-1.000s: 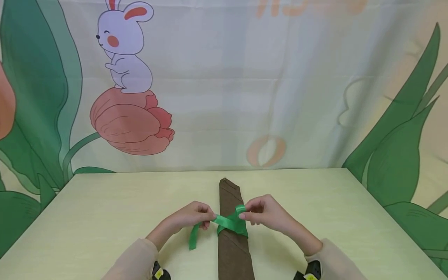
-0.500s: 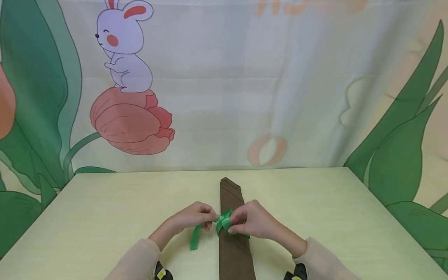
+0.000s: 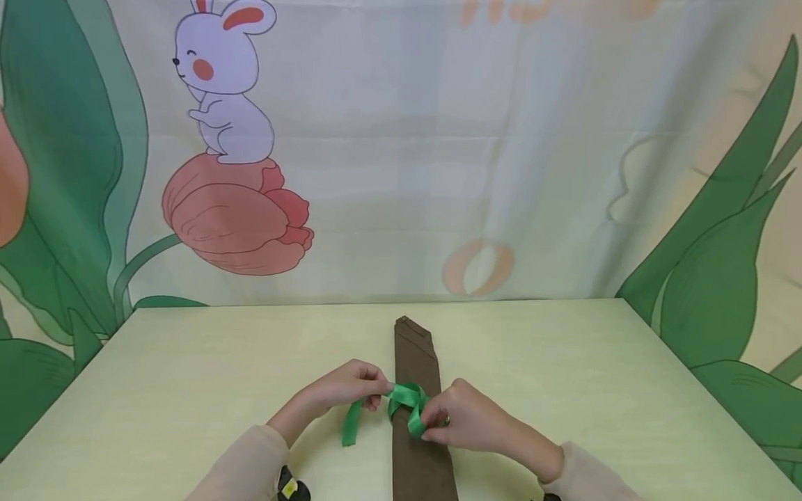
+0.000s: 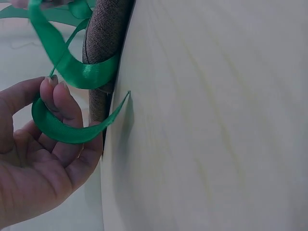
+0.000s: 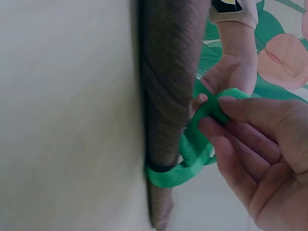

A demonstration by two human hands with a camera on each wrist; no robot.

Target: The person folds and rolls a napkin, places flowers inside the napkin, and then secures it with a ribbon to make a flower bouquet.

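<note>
A long brown rolled or folded cloth (image 3: 425,467) lies on the table, pointing away from me. Round its middle goes a green satin ribbon (image 3: 407,396), crossed and looped on top. My left hand (image 3: 349,385) pinches one length of the ribbon left of the cloth. From those fingers a loose tail hangs down, curving across the palm in the left wrist view. Over the cloth's right edge, my right hand (image 3: 466,422) pinches another part of the ribbon between thumb and fingers. The right wrist view shows the ribbon band (image 5: 174,175) circling the brown roll; the fingertips partly hide the crossing.
The pale yellow table (image 3: 219,362) extends to both sides of the cloth. Behind it hangs a printed curtain (image 3: 376,174) with a rabbit, a flower and leaves. Dark devices (image 3: 292,486) are strapped at the wrists.
My right hand has moved left over the cloth, then down toward me, carrying its ribbon part across the other length and forming a loop. The left hand has stayed nearly still.
</note>
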